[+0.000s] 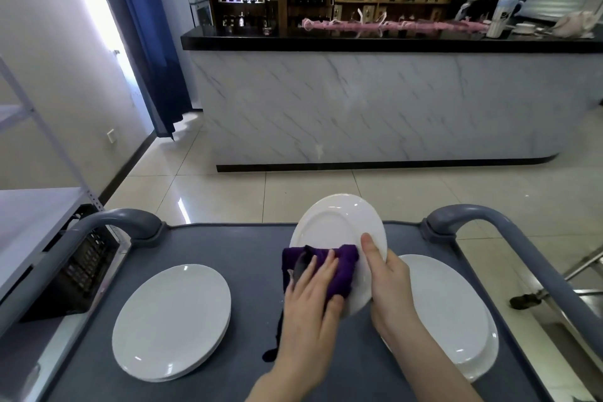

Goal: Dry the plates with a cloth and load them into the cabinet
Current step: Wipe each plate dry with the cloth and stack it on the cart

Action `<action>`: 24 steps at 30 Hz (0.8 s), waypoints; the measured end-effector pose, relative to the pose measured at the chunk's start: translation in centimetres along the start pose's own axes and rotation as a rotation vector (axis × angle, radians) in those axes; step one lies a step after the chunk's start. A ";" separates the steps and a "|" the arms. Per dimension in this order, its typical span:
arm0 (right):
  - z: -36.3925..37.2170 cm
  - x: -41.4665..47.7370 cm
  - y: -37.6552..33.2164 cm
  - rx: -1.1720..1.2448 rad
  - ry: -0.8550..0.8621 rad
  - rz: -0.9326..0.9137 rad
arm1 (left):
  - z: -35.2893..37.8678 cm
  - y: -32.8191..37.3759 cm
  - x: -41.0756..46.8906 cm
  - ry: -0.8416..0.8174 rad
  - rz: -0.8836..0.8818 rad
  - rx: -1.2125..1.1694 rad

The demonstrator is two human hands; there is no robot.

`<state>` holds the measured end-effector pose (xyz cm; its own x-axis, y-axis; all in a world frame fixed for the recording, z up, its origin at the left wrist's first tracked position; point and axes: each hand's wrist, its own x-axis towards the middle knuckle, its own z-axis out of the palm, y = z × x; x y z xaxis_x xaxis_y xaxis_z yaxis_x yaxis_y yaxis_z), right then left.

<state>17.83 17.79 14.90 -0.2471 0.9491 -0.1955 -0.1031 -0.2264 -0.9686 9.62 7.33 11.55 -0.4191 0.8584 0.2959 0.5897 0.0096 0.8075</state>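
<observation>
A white plate (336,225) is held tilted above the grey cart top (248,248). My right hand (388,284) grips its right rim, thumb on the face. My left hand (310,300) presses a purple cloth (339,268) against the plate's lower face. A stack of white plates (173,320) lies on the cart at the left. Another stack of white plates (456,313) lies at the right, partly hidden by my right arm.
The cart has curved grey handles at the left (107,225) and right (489,219). A metal shelf unit (39,212) stands to the left. A marble-fronted bar counter (375,101) faces me across tiled floor, with bottle shelves behind it.
</observation>
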 end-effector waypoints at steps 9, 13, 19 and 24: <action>-0.5 -1.4 0.8 -0.087 -0.113 -0.022 | -0.9 1.0 3.9 -0.071 0.042 0.018; -1.5 -1.8 1.1 -0.133 -0.129 -0.039 | -1.3 -1.6 4.9 -0.070 -0.025 0.009; -2.6 -1.5 0.9 -0.106 -0.076 -0.045 | -0.9 -4.3 3.3 -0.043 -0.159 -0.193; -2.6 -0.7 0.3 -0.236 -0.021 -0.135 | 0.6 -5.6 0.7 -0.045 -0.430 -0.321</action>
<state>20.46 17.66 14.35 -0.2663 0.9619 -0.0616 0.0901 -0.0387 -0.9952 6.46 8.18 6.88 -0.5416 0.8330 -0.1125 0.1276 0.2137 0.9685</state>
